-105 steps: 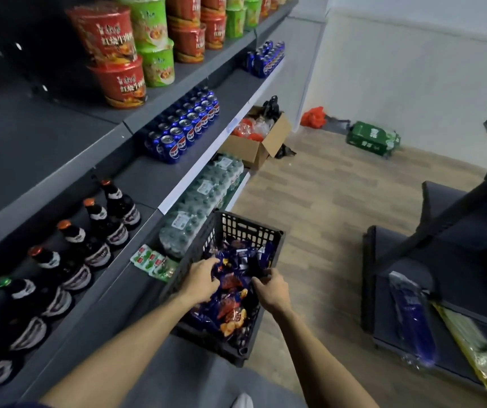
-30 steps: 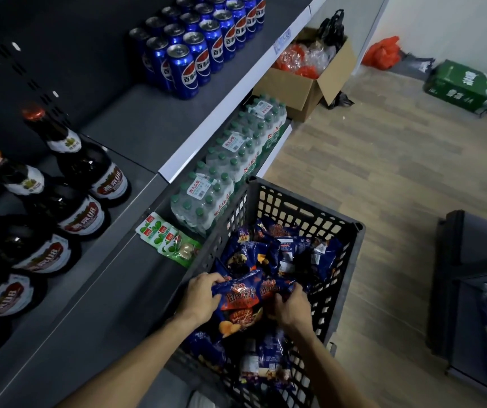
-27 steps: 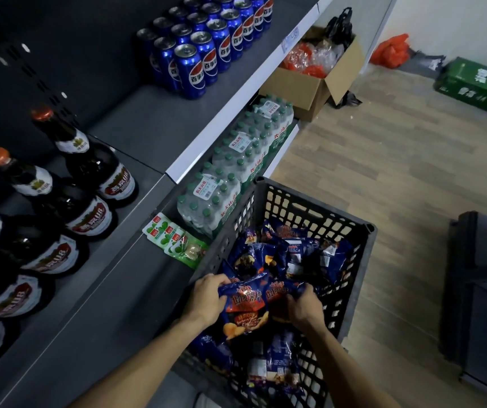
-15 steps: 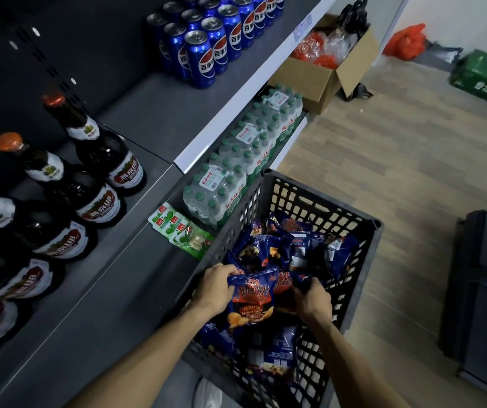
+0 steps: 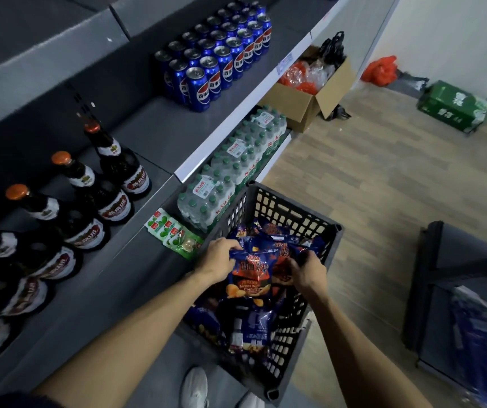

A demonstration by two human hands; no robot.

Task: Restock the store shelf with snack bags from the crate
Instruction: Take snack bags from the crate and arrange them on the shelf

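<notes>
Room: wood-look floor (image 5: 383, 178), pale wall; a cardboard box (image 5: 310, 104) and a green carton (image 5: 454, 106) lie on the floor.
Shelf: grey shelf (image 5: 154, 134) carries blue cans (image 5: 215, 63) and dark bottles (image 5: 110, 184); water packs (image 5: 230, 166) and green packets (image 5: 171, 231) sit on the level below.
Crate: black crate (image 5: 289, 207) stands beside the shelf, full of snack bags.
Change: since half a second ago the view has pulled back slightly; both hands keep their hold on bags in the crate.
Left hand (image 5: 218, 260): fingers curled round the top of a blue bag (image 5: 251, 275), lifted over the pile.
Right hand (image 5: 307, 270): fingers curled into the red-blue bags (image 5: 283, 254) next to it.
</notes>
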